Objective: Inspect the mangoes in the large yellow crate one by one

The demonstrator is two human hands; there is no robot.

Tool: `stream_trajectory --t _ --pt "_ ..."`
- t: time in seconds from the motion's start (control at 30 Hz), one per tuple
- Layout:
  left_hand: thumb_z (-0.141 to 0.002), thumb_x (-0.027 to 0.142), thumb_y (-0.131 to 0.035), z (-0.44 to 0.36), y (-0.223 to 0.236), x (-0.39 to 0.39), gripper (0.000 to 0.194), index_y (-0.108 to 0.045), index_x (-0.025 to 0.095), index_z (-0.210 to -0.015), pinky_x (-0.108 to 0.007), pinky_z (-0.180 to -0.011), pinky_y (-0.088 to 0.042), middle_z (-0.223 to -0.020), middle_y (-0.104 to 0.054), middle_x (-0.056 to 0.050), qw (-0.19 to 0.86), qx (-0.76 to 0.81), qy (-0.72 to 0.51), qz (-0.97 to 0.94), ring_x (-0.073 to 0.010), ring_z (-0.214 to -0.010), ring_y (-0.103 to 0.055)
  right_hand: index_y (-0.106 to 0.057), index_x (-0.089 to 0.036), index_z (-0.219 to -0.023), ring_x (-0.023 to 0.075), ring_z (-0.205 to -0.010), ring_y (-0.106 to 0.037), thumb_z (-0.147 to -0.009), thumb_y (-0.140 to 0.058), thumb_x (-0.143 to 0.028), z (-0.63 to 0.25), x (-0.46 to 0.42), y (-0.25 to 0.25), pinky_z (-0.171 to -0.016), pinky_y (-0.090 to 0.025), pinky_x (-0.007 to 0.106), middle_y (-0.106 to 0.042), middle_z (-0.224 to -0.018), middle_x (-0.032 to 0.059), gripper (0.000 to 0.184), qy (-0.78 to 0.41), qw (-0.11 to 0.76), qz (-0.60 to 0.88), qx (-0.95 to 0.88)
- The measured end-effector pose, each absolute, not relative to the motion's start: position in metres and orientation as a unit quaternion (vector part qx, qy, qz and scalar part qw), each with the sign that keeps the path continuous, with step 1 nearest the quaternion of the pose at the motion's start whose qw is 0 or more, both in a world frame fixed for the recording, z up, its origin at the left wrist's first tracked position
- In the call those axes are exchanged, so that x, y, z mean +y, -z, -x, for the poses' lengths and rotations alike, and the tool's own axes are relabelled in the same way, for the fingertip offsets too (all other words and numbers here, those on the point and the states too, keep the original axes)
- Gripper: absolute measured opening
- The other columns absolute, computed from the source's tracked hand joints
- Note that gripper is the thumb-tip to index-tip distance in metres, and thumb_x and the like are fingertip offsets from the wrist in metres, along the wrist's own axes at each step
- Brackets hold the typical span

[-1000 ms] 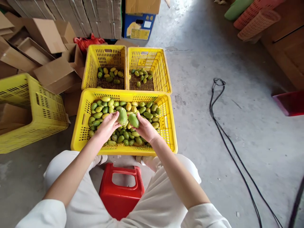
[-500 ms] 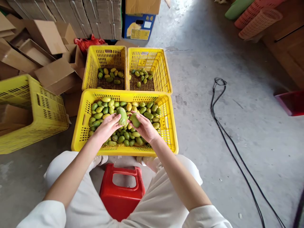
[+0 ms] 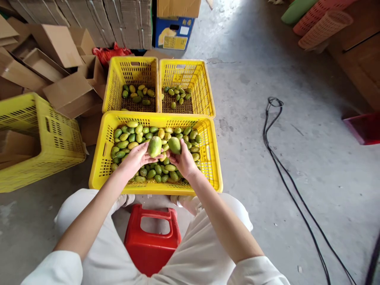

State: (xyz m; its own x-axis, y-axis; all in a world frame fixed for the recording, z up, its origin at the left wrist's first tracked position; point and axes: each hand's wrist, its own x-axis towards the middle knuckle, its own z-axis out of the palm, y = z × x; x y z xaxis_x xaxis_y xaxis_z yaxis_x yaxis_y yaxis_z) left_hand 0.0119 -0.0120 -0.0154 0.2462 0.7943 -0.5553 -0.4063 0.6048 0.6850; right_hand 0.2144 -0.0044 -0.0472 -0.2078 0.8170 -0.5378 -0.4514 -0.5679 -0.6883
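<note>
My left hand (image 3: 138, 159) is closed around a green mango (image 3: 154, 147), its fingers reaching under the fruit. A second green mango (image 3: 175, 145) rests in my right hand (image 3: 185, 161), gripped with the thumb along its right side. Both fruits are held close together, a small gap between them, above the front yellow crate (image 3: 156, 189). Inside that crate lie many green and yellowish mangoes (image 3: 170, 168), some of them hidden by my hands.
Behind stand two yellow crates, the left one (image 3: 107, 89) and the right one (image 3: 210, 91), with some mangoes in each. Another yellow crate (image 3: 61, 138) holds cardboard at left, near piled cartons (image 3: 69, 93). A red stool (image 3: 151, 247) is between my legs; a black cable (image 3: 277, 158) lies right.
Both mangoes have turned in my hands and show other sides. The right mango has risen slightly and moved a little right; my right thumb now lies along its side.
</note>
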Motion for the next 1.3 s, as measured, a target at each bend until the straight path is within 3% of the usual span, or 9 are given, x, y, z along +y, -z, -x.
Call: stream_trajectory --t 0.07,0.27,0.47,0.57,0.7,0.87,1.0,1.13,1.3 --pt "-0.107 0.033 -0.073 -0.01 0.016 -0.011 0.025 -0.079 0.014 -0.121 -0.041 -0.093 -0.069 -0.124 -0.086 -0.023 0.764 0.47 -0.394 -0.2 -0.0353 -0.116 -0.086 -0.06 -0.026 -0.081 0.0092 -0.05 -0.038 -0.094 -0.071 -0.081 -0.215 -0.003 0.049 -0.041 -0.032 0.024 -0.064 -0.066 -0.0031 0.058 -0.758 0.425 0.462 -0.178" --pt "-0.105 0.04 -0.075 -0.009 0.015 -0.01 0.03 -0.079 0.017 -0.123 -0.041 -0.091 -0.068 -0.126 -0.086 -0.02 0.779 0.452 -0.392 -0.189 -0.0353 -0.117 -0.084 -0.07 -0.026 -0.096 0.0141 -0.061 -0.059 -0.092 -0.084 -0.052 -0.218 -0.001 0.051 -0.049 -0.049 0.026 -0.073 -0.082 -0.001 0.03 -0.753 0.449 0.463 -0.129" --pt "-0.095 0.03 -0.089 -0.012 0.012 -0.013 0.028 -0.077 0.019 -0.117 -0.037 -0.092 -0.065 -0.124 -0.085 -0.015 0.752 0.479 -0.401 -0.212 -0.0284 -0.11 -0.084 -0.076 -0.024 -0.114 0.0185 -0.068 -0.068 -0.097 -0.076 -0.062 -0.217 -0.002 0.051 -0.055 -0.052 0.029 -0.076 -0.084 0.0015 0.041 -0.76 0.439 0.456 -0.149" --pt "-0.094 0.022 -0.088 -0.016 0.01 -0.014 0.022 -0.079 0.019 -0.113 -0.042 -0.106 -0.065 -0.129 -0.082 -0.013 0.742 0.488 -0.419 -0.19 -0.0279 -0.12 -0.08 -0.075 -0.026 -0.112 0.0206 -0.076 -0.073 -0.095 -0.077 -0.062 -0.218 -0.002 0.049 -0.062 -0.056 0.03 -0.078 -0.087 0.0027 0.04 -0.763 0.447 0.446 -0.138" --pt "-0.097 0.013 -0.08 -0.019 0.009 -0.013 0.018 -0.085 0.019 -0.113 -0.044 -0.118 -0.062 -0.131 -0.082 -0.012 0.728 0.496 -0.439 -0.179 -0.0268 -0.131 -0.075 -0.074 -0.029 -0.106 0.0202 -0.09 -0.076 -0.088 -0.086 -0.048 -0.219 -0.003 0.045 -0.07 -0.059 0.029 -0.08 -0.097 0.0006 0.029 -0.745 0.485 0.44 -0.128" --pt "-0.097 0.023 -0.082 -0.017 0.009 -0.012 0.025 -0.085 0.018 -0.122 -0.05 -0.126 -0.056 -0.135 -0.081 -0.016 0.716 0.519 -0.426 -0.19 -0.0315 -0.141 -0.072 -0.07 -0.028 -0.091 0.0177 -0.09 -0.078 -0.074 -0.098 -0.034 -0.217 -0.004 0.046 -0.078 -0.066 0.027 -0.078 -0.092 -0.0041 0.033 -0.72 0.516 0.444 -0.135" --pt "-0.101 0.03 -0.08 -0.02 0.008 -0.013 0.031 -0.085 0.02 -0.129 -0.054 -0.128 -0.052 -0.137 -0.082 -0.016 0.707 0.538 -0.411 -0.202 -0.0354 -0.148 -0.068 -0.072 -0.029 -0.095 0.0221 -0.098 -0.083 -0.08 -0.095 -0.047 -0.216 -0.005 0.047 -0.078 -0.069 0.03 -0.082 -0.093 -0.0017 0.033 -0.734 0.486 0.445 -0.161" --pt "-0.107 0.028 -0.068 -0.025 0.007 -0.011 0.024 -0.086 0.018 -0.12 -0.052 -0.128 -0.053 -0.125 -0.086 -0.016 0.7 0.553 -0.422 -0.16 -0.0354 -0.146 -0.07 -0.076 -0.027 -0.096 0.0268 -0.103 -0.085 -0.092 -0.079 -0.066 -0.216 -0.004 0.045 -0.079 -0.069 0.034 -0.088 -0.101 0.0071 0.04 -0.754 0.445 0.441 -0.195" --pt "-0.108 0.025 -0.065 -0.025 0.006 -0.007 0.023 -0.082 0.014 -0.119 -0.051 -0.129 -0.052 -0.122 -0.086 -0.017 0.712 0.549 -0.425 -0.108 -0.0345 -0.142 -0.072 -0.074 -0.027 -0.095 0.0233 -0.084 -0.081 -0.09 -0.082 -0.068 -0.216 -0.004 0.044 -0.061 -0.062 0.03 -0.087 -0.097 0.006 0.042 -0.762 0.449 0.429 -0.183"
